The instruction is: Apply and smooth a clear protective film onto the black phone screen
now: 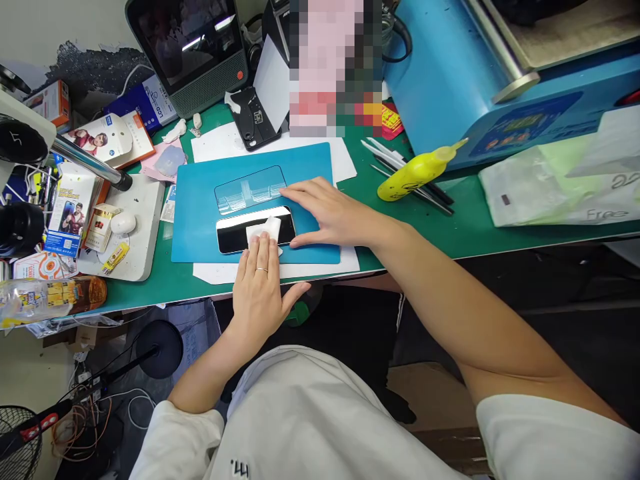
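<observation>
A phone (pixel 230 233) lies screen up on a blue mat (pixel 195 200), its dark glass reflecting white light. My left hand (pixel 259 283) lies flat with its fingers stretched over a folded white wipe (pixel 270 229), pressing it onto the screen. At the phone's right end is my right hand (pixel 333 213), thumb and fingers spread apart. Its thumb is by the phone's lower right corner, and its index finger reaches the right end of a clear screen protector (pixel 245 190) with a black border. That protector rests on the mat just behind the phone.
White paper (pixel 345 160) sticks out from under the mat. Behind stand a black phone case (pixel 255 120) and a tablet-like display (pixel 195 47). A yellow squeeze bottle (pixel 415 175) lies on pens at right, before a blue machine (pixel 450 87). Boxes and a drink bottle (pixel 55 297) crowd the left.
</observation>
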Demonstrator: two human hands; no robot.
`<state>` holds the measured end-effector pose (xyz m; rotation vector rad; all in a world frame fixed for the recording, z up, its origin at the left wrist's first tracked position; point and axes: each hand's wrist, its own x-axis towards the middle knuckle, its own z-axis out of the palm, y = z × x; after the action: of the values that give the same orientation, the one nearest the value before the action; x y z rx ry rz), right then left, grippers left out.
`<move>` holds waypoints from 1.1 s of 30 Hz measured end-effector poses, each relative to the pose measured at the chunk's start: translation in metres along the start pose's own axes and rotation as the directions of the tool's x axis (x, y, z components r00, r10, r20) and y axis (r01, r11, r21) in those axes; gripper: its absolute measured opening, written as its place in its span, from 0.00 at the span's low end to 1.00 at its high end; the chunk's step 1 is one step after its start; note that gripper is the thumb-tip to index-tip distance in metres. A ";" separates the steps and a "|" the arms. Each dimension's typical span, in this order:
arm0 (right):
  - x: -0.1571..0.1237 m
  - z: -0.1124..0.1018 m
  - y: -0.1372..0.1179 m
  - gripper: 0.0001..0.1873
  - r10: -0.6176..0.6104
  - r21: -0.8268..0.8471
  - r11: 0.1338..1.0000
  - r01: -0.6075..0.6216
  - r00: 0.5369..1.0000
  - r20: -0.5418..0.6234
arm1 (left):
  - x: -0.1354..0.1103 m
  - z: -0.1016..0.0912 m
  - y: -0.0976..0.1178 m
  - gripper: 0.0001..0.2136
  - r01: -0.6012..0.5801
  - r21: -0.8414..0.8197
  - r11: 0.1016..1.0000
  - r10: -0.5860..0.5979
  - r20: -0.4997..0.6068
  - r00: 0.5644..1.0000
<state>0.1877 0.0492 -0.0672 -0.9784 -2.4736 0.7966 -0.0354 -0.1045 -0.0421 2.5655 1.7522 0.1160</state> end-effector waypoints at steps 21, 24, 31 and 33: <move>0.001 0.000 0.002 0.61 0.006 0.064 0.998 -0.005 1.000 -0.019 | 0.063 -0.009 -0.004 0.49 -0.049 -0.073 0.996 0.057 0.113 0.992; 0.001 0.000 0.001 0.61 0.014 0.063 0.998 -0.013 1.000 -0.011 | 0.069 -0.008 -0.004 0.49 -0.045 -0.088 0.995 0.054 0.113 0.992; 0.002 0.001 0.003 0.60 -0.022 0.056 0.998 0.023 0.999 -0.030 | 0.062 -0.005 -0.001 0.49 -0.045 -0.080 0.996 0.052 0.087 0.995; 0.002 0.001 0.004 0.59 -0.029 0.046 0.998 0.030 0.999 -0.028 | 0.057 -0.004 0.000 0.49 -0.054 -0.075 0.996 0.060 0.079 0.995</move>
<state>0.1881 0.0526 -0.0708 -0.9285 -2.4299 0.8222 -0.0148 -0.0520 -0.0356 2.5320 1.6169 0.0736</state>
